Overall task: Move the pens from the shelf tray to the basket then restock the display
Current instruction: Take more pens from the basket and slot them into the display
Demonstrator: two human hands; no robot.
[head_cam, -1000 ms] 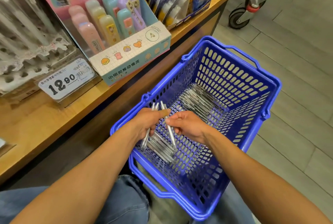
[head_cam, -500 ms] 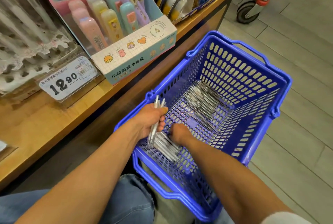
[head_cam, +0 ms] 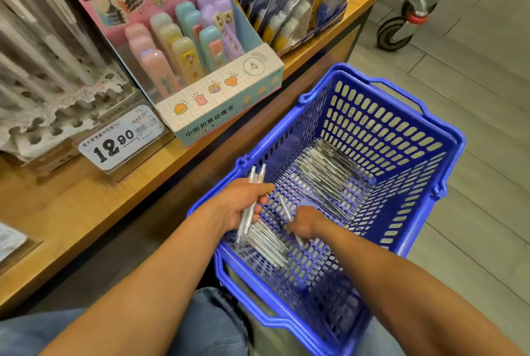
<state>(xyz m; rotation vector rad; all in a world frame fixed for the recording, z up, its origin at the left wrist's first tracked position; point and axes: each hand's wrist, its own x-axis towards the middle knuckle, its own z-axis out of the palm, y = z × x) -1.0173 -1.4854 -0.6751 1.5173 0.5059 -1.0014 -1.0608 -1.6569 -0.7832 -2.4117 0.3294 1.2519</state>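
Inside basket (head_cam: 436, 155): left hand (head_cam: 238, 206) grips pens (head_cam: 252, 200); right hand (head_cam: 304, 222) pinches one pen (head_cam: 286, 212).

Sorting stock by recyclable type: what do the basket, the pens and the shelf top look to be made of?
Basket: moulded plastic, glossy blue, with slotted walls in one piece. Pens in the left hand: seemingly clear or frosted plastic barrels; the hand shows through. Shelf top: wood or wood-look laminate, warm grain with a satin sheen; I can't tell which.

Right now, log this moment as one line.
left hand: holds pens | right hand: pinches pen | blue basket: pens inside
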